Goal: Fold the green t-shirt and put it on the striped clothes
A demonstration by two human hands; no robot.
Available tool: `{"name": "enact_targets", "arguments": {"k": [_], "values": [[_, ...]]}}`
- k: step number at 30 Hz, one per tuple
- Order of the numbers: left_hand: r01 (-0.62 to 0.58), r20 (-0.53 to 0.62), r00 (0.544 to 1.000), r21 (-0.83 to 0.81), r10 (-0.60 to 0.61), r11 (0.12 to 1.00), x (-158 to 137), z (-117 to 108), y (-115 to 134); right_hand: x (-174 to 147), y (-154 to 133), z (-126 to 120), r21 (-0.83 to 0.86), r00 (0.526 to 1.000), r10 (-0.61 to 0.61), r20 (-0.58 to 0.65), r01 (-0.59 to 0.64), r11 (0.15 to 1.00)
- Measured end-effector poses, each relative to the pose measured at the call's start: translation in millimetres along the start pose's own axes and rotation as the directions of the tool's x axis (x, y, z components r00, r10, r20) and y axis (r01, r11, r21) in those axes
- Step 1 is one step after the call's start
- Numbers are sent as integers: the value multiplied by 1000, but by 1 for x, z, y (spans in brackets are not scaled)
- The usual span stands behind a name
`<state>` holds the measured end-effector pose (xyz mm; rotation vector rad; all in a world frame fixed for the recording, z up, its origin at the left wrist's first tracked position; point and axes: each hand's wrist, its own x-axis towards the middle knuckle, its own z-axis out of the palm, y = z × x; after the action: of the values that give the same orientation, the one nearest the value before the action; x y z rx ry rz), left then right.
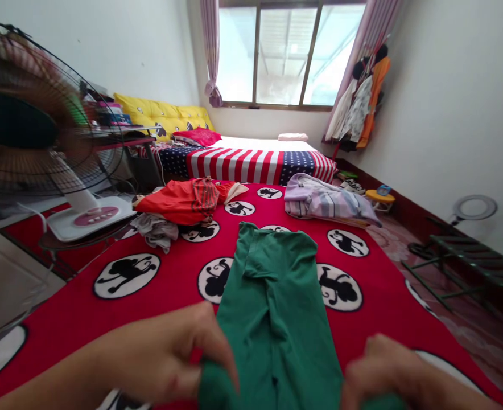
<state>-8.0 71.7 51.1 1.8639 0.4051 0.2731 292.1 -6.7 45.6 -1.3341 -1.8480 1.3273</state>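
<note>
A: Head view, lower centre of the frame: green garment (277, 307) spread lengthwise on a red blanket (85, 310) printed with black monkey roundels. Far end folded inward near mid-frame; near end bunched at the bottom edge.

B: And the hands?

A: Left hand (170, 356), lower left, knuckles up, fingers curled down and pinching the near left corner of the green cloth. Right hand (388, 373), lower right, closed likewise over the near right corner, partly cut off by the bottom edge. Both forearms coming in low from the bottom corners, wrists roughly level.

B: Advice for doing this step well?

A: Probably best to keep both grips even, pull the hem taut, and lift squarely so the long edges stay aligned and no crease forms down the middle.

B: Around it?

A: Mid-left: orange-red garment (178, 202) heaped over grey cloth (155, 230). Mid-right: striped pale shirt (326, 200), crumpled. Upper left: standing fan (33, 125), blades blurred. Upper centre: bed with a stars-and-stripes cover (255, 162), window (283, 54) behind. Far right: green folding rack (469, 256) on the floor.
</note>
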Motion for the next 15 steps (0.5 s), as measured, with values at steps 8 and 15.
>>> {"name": "enact_targets", "arguments": {"k": [8, 15], "values": [[125, -462, 719, -648, -519, 751, 91, -49, -96, 105, 73, -22, 741, 841, 398, -365, 4, 671], [89, -457, 784, -586, -419, 806, 90, -34, -109, 104, 90, -16, 701, 866, 331, -376, 32, 712]]}}
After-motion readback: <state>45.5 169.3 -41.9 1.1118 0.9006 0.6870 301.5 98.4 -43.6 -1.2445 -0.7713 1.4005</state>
